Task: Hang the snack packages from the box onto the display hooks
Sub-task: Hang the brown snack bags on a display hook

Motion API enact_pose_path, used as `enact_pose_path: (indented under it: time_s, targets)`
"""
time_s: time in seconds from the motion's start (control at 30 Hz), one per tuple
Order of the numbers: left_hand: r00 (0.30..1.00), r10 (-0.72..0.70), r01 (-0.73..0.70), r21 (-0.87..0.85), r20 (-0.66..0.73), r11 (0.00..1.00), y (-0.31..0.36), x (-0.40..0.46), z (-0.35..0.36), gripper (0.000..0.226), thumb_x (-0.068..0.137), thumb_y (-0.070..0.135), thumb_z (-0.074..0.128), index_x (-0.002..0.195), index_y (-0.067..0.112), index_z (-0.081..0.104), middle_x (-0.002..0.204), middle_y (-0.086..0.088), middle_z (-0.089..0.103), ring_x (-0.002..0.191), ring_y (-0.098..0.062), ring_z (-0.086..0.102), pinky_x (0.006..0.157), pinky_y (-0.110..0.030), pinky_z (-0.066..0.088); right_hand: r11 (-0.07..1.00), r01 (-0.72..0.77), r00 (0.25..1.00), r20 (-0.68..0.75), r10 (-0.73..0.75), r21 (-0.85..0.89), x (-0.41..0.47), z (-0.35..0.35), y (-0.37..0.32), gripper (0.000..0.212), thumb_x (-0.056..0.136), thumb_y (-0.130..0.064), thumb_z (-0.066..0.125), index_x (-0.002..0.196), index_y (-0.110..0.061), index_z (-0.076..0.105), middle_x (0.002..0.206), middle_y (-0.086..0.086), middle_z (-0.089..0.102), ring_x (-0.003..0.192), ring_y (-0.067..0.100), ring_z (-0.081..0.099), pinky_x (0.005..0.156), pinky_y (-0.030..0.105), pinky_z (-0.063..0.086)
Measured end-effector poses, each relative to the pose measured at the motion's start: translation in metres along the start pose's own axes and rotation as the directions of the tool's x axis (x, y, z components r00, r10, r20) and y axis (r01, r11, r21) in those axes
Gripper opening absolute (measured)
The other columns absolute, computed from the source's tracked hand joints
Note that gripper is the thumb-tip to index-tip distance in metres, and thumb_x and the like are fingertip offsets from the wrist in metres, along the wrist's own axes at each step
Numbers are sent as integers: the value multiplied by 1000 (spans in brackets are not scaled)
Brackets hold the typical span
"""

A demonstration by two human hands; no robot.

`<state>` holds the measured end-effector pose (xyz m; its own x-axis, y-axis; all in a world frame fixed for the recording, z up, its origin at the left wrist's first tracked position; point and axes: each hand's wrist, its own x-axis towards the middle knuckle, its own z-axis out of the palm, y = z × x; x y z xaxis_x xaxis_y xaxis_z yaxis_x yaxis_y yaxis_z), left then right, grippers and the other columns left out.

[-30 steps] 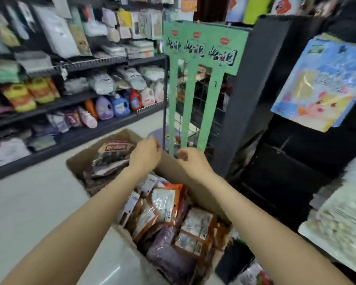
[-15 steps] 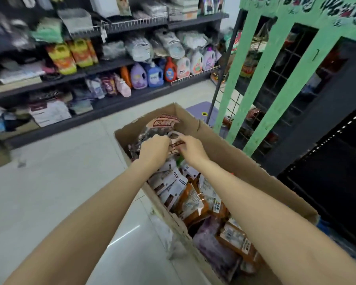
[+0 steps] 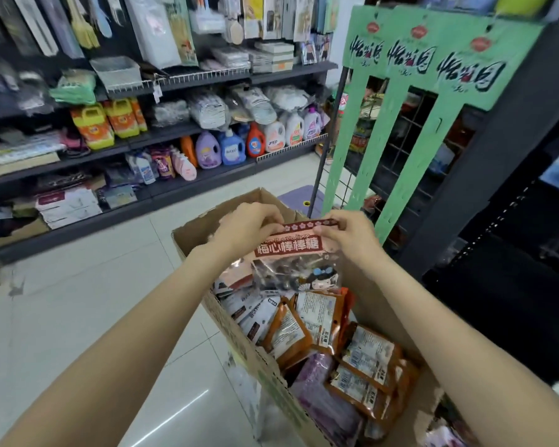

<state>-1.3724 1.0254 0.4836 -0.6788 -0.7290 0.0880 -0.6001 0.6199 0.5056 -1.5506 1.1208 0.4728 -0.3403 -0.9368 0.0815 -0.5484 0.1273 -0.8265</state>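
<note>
Over the box (image 3: 188, 243), both hands pinch the packet (image 3: 291, 253) by its header: left hand (image 3: 249, 225) at one end, right hand (image 3: 347, 232) at the other, header lying crosswise. Beyond-right of the box stands the green rack (image 3: 397, 162), nearer the right hand.

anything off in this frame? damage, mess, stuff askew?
Nothing alarming. Both hands, left and right, pinch the top strip of a lollipop bag above the cardboard box. The packets in the box lie jumbled, and the green display strips look bare.
</note>
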Motion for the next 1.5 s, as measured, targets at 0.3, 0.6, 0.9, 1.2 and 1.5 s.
enact_pose_path:
  time_s: [0.3,0.6,0.9,1.2,1.5]
  targets:
    - [932,361,-361,-1,-43,933,164,31,-28,10,91,24,60,93,19,68,72,18,55,68,-1,52,62,-17,39,768,110,948,-164,-271,-631,-53,-138,-46,21,90,-35,61,102,-19,69,93,-2,70,90,19,62,73,34,50]
    - [765,615,-610,91,-191,787,328,60,-23,12,89,32,60,92,27,70,93,6,70,93,-20,60,86,-38,45,830,-90,774,-563,-290,-550,-119,-270,-43,16,90,-32,60,94,-21,71,87,-6,68,82,12,58,68,31,42]
    - [646,751,-763,-147,-138,630,456,56,37,11,89,27,61,87,22,71,82,12,64,82,-8,57,82,-34,46,840,-265,617,-753,-230,-474,-206,-356,-7,15,90,-29,62,89,-16,70,77,-7,65,70,10,55,63,30,43]
    - [695,706,-716,-228,-140,660,513,59,73,12,90,26,60,94,22,71,97,4,71,92,-17,62,85,-36,48,771,-409,566,-798,-205,-488,-225,-400,17,19,97,-22,51,90,-13,67,70,-7,56,67,18,53,70,36,43]
    - [665,731,-745,-214,-152,632,514,68,76,9,89,24,62,89,22,71,83,10,66,87,-13,62,84,-35,47,740,-417,602,-771,-210,-527,-222,-407,21,18,96,-24,52,95,-14,67,77,-3,61,79,22,59,72,37,46]
